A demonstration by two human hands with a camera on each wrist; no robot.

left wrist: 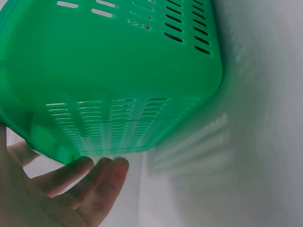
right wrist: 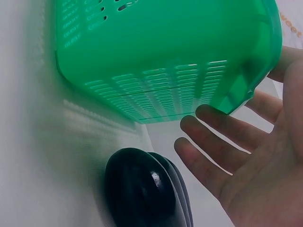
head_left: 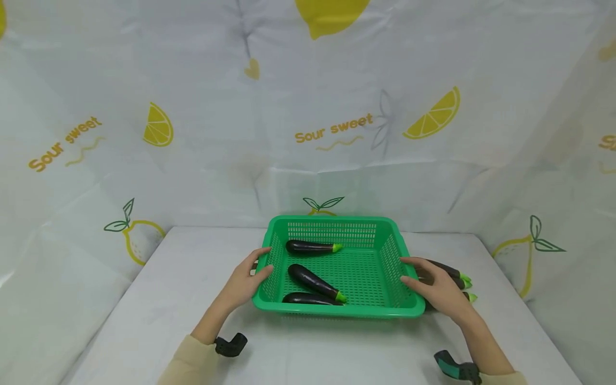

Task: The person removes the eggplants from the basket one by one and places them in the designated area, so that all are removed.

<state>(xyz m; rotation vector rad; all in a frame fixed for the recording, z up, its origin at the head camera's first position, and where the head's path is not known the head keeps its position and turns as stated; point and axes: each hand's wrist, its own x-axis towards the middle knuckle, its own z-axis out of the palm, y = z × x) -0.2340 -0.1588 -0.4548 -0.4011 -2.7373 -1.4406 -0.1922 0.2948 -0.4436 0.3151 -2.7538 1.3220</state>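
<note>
A green plastic basket (head_left: 337, 308) with slotted walls stands between both hands. Three dark eggplants with green stems lie in it: one eggplant (head_left: 310, 247) near the back wall, another eggplant (head_left: 313, 280) slanting across the middle, and a third eggplant (head_left: 308, 299) partly hidden by the front rim. My left hand (head_left: 247, 278) grips the basket's left rim, thumb over the edge and other fingers along the outside. At the opposite end my right hand (head_left: 440, 289) holds the right rim likewise; its lower fingers (right wrist: 203, 137) spread outside the wall in the right wrist view.
Several more eggplants (head_left: 458, 280) lie on the white tabletop (head_left: 337, 353) right of the basket, partly behind my right hand. A white sheet (head_left: 216, 176) printed with lemons hangs behind and at both sides. Black wrist mounts (head_left: 231, 345) sit on both forearms.
</note>
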